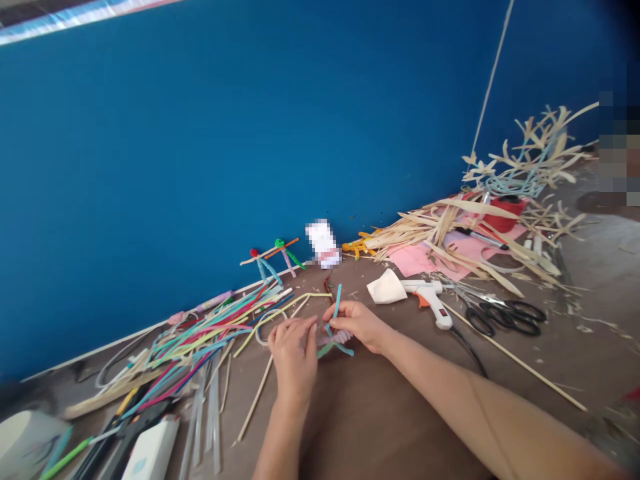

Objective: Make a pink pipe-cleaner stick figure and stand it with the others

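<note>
Both hands meet over the brown table, around a small pipe-cleaner figure (pixel 342 338) with pale purple, green and blue parts. My right hand (pixel 356 323) pinches the figure near a light blue pipe cleaner (pixel 338 301) that sticks upward. My left hand (pixel 295 340) is at the figure's left side, its fingers bent together and partly hiding the green part. What the left fingertips hold is too small to make out.
Colourful pipe cleaners (pixel 215 327) and clear glue sticks (pixel 215 413) lie left. A white glue gun (pixel 431 298), black-handled scissors (pixel 507 313), a thin stick (pixel 520 363) and pale strips (pixel 440 220) lie right. Two finished figures lean by the blue wall (pixel 250 133).
</note>
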The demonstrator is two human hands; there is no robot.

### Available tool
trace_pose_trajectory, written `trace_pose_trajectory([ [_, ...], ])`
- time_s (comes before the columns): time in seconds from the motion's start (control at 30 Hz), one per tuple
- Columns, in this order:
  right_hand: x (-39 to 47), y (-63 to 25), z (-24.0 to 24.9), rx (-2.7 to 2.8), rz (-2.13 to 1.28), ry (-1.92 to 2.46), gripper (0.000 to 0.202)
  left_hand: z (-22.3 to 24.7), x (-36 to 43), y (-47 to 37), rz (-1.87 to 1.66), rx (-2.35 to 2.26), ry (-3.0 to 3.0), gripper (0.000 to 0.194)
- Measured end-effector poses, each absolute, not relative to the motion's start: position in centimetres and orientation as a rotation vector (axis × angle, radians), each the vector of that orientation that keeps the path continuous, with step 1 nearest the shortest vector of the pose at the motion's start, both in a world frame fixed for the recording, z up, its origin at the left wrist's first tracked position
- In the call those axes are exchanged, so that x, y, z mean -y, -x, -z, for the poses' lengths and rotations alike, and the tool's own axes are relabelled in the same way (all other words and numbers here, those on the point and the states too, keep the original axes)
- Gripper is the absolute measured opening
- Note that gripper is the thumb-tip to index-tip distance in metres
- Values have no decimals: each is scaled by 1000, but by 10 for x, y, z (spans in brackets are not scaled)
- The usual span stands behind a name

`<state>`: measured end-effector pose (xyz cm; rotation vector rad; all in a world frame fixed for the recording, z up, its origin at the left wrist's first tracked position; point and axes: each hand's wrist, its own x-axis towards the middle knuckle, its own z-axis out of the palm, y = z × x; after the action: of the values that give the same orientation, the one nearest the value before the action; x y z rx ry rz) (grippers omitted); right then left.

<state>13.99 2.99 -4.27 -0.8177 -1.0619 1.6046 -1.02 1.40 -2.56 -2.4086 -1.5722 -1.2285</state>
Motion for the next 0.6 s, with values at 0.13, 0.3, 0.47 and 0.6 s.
trace_pose_trajectory([
  [0.13,-29,-140,43,1085,-1629,818,17,31,-21,12,1292,1713,2546,20],
  [0.3,-28,-139,42,1081,-1646,829,16,30,-21,11,1233,1695,2519,16],
  [0.47,-27,-138,41,1080,-1650,856,13,24,-18,9,1145,1601,2460,14],
  [0.6,-27,-138,41,1110,-1632,878,12,23,-18,10,1080,1522,2444,11],
])
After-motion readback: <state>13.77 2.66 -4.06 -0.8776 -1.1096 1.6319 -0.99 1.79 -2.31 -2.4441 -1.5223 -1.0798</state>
